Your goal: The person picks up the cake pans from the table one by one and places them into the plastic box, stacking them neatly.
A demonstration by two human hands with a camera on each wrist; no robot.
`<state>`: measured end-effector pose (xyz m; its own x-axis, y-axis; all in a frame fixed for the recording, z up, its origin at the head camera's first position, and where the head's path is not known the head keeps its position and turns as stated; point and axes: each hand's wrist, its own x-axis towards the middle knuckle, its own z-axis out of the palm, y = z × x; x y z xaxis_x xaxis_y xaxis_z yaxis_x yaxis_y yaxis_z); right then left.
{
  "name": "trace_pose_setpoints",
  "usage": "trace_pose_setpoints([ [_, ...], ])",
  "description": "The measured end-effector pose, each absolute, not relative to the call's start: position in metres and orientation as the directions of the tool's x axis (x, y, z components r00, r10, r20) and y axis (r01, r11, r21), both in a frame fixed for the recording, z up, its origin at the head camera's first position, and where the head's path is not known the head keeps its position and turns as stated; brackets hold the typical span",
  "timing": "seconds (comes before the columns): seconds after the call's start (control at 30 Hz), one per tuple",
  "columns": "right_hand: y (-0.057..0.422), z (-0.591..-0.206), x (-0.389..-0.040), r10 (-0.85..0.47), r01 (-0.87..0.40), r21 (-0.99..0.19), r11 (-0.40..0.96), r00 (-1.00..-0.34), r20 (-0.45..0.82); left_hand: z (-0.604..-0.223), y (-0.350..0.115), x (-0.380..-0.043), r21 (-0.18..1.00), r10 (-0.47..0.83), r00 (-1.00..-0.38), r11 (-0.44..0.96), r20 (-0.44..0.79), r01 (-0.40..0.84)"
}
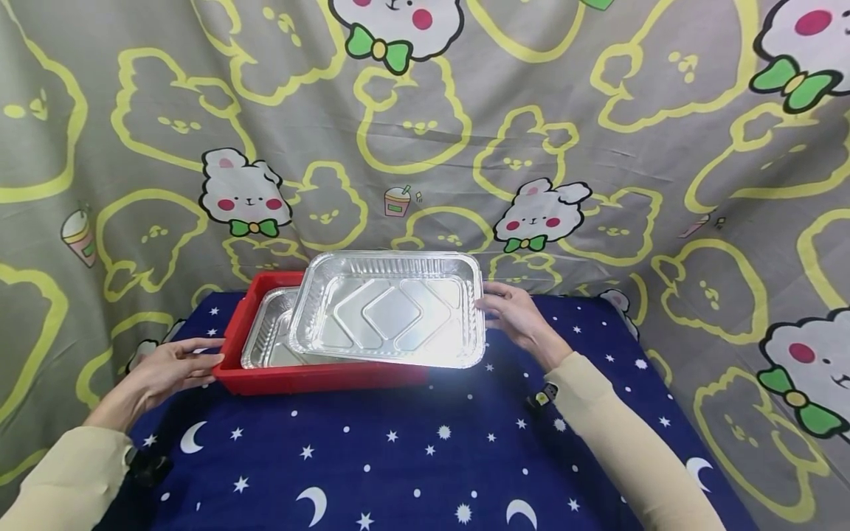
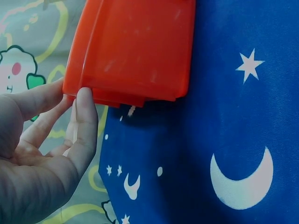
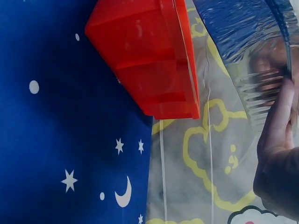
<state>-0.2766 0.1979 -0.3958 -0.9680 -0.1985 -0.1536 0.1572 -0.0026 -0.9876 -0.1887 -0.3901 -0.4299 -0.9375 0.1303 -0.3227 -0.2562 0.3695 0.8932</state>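
Note:
A silver foil tray (image 1: 392, 313) with a diamond pattern in its base is held tilted over the right part of a red plastic bin (image 1: 319, 380). My right hand (image 1: 514, 317) grips its right rim, and in the right wrist view the fingers (image 3: 280, 109) lie against the ribbed side. Inside the bin sits another foil tray (image 1: 265, 335), partly hidden under the raised one. At the bin's left end, my left hand (image 1: 166, 365) pinches the rim with thumb and fingers, as the left wrist view also shows.
A dark blue cloth (image 1: 398, 472) with white stars and moons covers the table. Behind and at the sides hangs a grey curtain (image 1: 425, 228) with cartoon animals, close to the table's back edge. Small black devices (image 1: 541, 398) are worn on both wrists.

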Motion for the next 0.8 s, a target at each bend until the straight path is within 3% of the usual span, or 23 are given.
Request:
trace_pose_setpoints([
  [0.8,0.158,-0.407,-0.319,-0.24,0.21,-0.977,-0.025,-0.95,-0.198,-0.434,-0.393,-0.19,0.903,0.147,-0.94,0.356,-0.308,-0.241],
])
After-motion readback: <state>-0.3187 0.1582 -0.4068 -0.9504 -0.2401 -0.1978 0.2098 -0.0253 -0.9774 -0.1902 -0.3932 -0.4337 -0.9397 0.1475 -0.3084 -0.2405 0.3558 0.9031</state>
